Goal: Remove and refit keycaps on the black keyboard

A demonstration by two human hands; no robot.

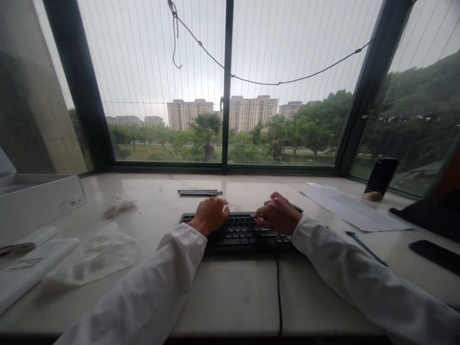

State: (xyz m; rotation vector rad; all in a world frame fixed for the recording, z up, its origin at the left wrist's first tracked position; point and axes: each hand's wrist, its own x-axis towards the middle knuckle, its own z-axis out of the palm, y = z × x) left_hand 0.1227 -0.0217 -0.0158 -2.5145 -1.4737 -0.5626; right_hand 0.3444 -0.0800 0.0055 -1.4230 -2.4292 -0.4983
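A black keyboard (pixel 235 235) lies on the pale stone-look sill, its cable (pixel 279 292) running from the near edge towards me. My left hand (pixel 210 214) rests closed over its left part, with the fingers curled at the far edge and mostly hidden. A small whitish spot shows by the left thumb; what it is I cannot make out. Over the right part, my right hand (pixel 278 214) is closed, thumb and index finger pinched together at the keys. Anything between those fingertips is too small to tell. A dark green stick-like thing (pixel 298 209) shows behind the right hand.
Thin dark rods (pixel 200 192) lie beyond the keyboard. Left are a white box (pixel 43 203), a crumpled clear bag (pixel 104 251) and a white packet (pixel 39 268). Right are papers (pixel 354 208), a blue stick (pixel 366 248), a phone-like black slab (pixel 436 255) and an upright black object (pixel 381 176).
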